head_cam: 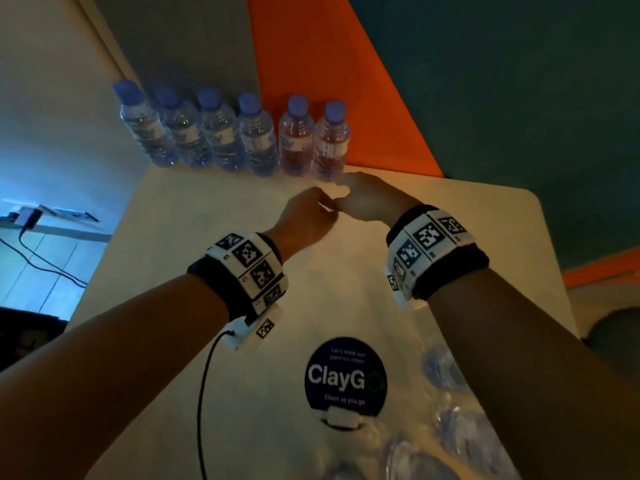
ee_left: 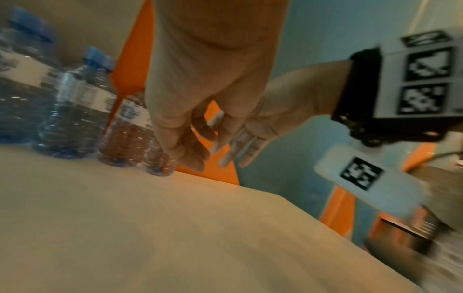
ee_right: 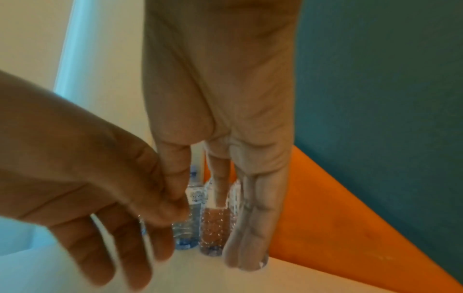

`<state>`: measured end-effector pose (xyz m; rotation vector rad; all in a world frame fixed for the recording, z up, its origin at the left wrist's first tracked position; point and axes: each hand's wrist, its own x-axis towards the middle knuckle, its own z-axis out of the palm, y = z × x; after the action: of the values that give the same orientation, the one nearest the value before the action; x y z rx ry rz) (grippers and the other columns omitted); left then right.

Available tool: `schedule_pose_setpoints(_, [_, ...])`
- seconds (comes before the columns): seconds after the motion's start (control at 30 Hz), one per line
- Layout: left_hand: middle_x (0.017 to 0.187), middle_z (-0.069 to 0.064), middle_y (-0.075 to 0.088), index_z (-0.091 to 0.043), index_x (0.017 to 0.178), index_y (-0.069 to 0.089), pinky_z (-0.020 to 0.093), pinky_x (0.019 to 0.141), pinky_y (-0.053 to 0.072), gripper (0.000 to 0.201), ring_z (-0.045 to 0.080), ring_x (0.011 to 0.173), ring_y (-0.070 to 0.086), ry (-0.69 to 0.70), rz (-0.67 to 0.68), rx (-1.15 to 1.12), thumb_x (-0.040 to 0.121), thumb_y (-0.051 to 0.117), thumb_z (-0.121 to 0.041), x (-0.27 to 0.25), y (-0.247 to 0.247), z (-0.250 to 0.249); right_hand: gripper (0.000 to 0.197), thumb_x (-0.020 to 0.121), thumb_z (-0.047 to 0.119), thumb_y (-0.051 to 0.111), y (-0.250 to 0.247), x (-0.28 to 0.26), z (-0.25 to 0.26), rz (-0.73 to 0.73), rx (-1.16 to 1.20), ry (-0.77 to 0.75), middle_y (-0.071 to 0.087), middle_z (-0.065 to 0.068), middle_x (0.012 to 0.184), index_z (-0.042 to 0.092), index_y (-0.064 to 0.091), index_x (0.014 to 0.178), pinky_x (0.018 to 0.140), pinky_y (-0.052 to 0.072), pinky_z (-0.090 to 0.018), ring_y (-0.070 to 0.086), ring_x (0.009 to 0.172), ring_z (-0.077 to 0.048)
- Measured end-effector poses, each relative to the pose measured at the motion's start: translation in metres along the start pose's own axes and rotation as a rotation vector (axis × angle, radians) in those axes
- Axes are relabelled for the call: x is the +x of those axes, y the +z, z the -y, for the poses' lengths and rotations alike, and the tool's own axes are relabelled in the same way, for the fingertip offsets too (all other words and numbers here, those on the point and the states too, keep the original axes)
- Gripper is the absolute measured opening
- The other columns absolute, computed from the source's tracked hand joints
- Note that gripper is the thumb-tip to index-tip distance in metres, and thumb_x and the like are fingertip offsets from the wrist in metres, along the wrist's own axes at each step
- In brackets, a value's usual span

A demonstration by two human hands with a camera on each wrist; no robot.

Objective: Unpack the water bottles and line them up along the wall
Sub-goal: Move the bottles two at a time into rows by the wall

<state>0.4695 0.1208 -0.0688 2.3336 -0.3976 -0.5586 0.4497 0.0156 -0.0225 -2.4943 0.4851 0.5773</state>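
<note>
Six water bottles [head_cam: 232, 133], clear with blue caps, stand upright in one row at the table's far edge against the wall [head_cam: 194, 39], just beyond your fingertips; the end bottle [head_cam: 330, 143] of the row stands directly ahead of your right fingers [ee_right: 246, 243]. Your right hand [head_cam: 367, 199] hangs over the table [head_cam: 194, 216] with fingers extended and close together, holding nothing; whether the tips touch that end bottle cannot be told. Your left hand [head_cam: 304, 216] sits just beside it on the thumb side, fingers loosely bent and spread a little, also holding nothing. Behind your wrists, toward you, a round dark ClayGo sticker [head_cam: 345, 375] lies on the tabletop. To the right of it, under your right forearm, blurred clear plastic with blue caps [head_cam: 446, 368] shows, too indistinct to count. Orange and teal panels [head_cam: 485, 81] back the table beyond your right fingers.
</note>
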Motion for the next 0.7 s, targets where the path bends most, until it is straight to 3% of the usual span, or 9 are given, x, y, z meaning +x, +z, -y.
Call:
schedule_pose_setpoints(0.17, [0.118,0.012,0.063,-0.008,0.110,0.058,0.025,0.086,0.042,0.026,0.026,0.110,0.059,0.090,0.282,0.081,0.089,0.059,-0.023,-0.093,0.011,-0.017,0.063,0.089,0.019,0.058,0.000,-0.077,-0.007,0.176,-0.203,-0.014,0.037,-0.008,0.151,0.018,0.030,0.146,0.105,0.037,-0.035,0.039,0.135,-0.025])
schedule_pose_setpoints(0.23, [0.122,0.011,0.060,-0.009,0.110,0.059,0.024,0.087,0.040,0.027,0.024,0.112,0.057,0.124,0.348,0.130,0.089,0.057,-0.026,-0.127,0.016,-0.023,0.061,0.087,0.022,0.062,0.004,-0.109,-0.013,0.210,-0.259,-0.021,0.043,-0.008,0.146,0.016,0.036,0.143,0.100,0.040,-0.035,0.044,0.130,-0.026])
schedule_pose_setpoints(0.33, [0.120,0.010,0.061,-0.007,0.106,0.063,0.026,0.089,0.042,0.033,0.023,0.110,0.057,0.168,0.482,0.283,0.091,0.053,-0.034,-0.173,0.026,-0.030,0.044,0.086,0.026,0.064,0.012,-0.154,-0.024,0.278,-0.277,0.001,0.062,-0.011,0.123,0.009,0.056,0.126,0.085,0.048,-0.034,0.059,0.105,-0.024])
schedule_pose_setpoints(0.4, [0.104,0.011,0.066,-0.005,0.093,0.066,0.031,0.087,0.046,0.036,0.025,0.100,0.060,0.201,0.624,0.387,0.090,0.053,-0.038,-0.204,0.034,-0.032,0.038,0.085,0.030,0.066,0.017,-0.183,-0.031,0.334,-0.271,0.018,0.069,-0.008,0.099,0.008,0.063,0.116,0.082,0.053,-0.036,0.064,0.087,-0.019])
schedule_pose_setpoints(0.47, [0.076,0.009,0.066,-0.007,0.069,0.063,0.028,0.069,0.046,0.041,0.025,0.081,0.062,0.237,0.764,0.415,0.088,0.056,-0.042,-0.236,0.042,-0.033,0.039,0.083,0.037,0.066,0.023,-0.213,-0.039,0.373,-0.304,0.019,0.063,0.000,0.077,0.010,0.065,0.111,0.069,0.052,-0.030,0.060,0.069,-0.012])
schedule_pose_setpoints(0.5, [0.073,0.011,0.066,-0.004,0.069,0.062,0.023,0.061,0.042,0.045,0.026,0.079,0.063,0.250,0.786,0.422,0.086,0.057,-0.045,-0.242,0.044,-0.030,0.041,0.082,0.041,0.067,0.026,-0.220,-0.039,0.389,-0.337,0.018,0.061,0.002,0.074,0.011,0.065,0.109,0.062,0.049,-0.026,0.059,0.067,-0.012])
schedule_pose_setpoints(0.57, [0.088,0.016,0.069,0.001,0.088,0.063,0.020,0.060,0.039,0.050,0.027,0.086,0.065,0.249,0.776,0.414,0.083,0.060,-0.049,-0.260,0.047,-0.028,0.046,0.078,0.045,0.069,0.034,-0.240,-0.044,0.426,-0.409,0.008,0.068,-0.002,0.085,0.011,0.066,0.109,0.055,0.045,-0.023,0.063,0.076,-0.016])
schedule_pose_setpoints(0.63, [0.086,0.011,0.062,-0.006,0.087,0.055,0.022,0.067,0.038,0.047,0.020,0.081,0.059,0.286,0.753,0.432,0.079,0.064,-0.051,-0.273,0.045,-0.028,0.050,0.078,0.047,0.069,0.044,-0.256,-0.049,0.477,-0.479,-0.019,0.071,-0.009,0.105,0.009,0.067,0.110,0.062,0.044,-0.027,0.059,0.082,-0.019])
schedule_pose_setpoints(0.7, [0.093,0.010,0.057,-0.010,0.094,0.054,0.023,0.069,0.039,0.045,0.015,0.082,0.048,0.327,0.768,0.553,0.077,0.066,-0.050,-0.286,0.041,-0.033,0.049,0.076,0.045,0.071,0.055,-0.268,-0.054,0.469,-0.516,-0.044,0.070,-0.009,0.103,0.007,0.068,0.108,0.058,0.042,-0.024,0.057,0.078,-0.021])
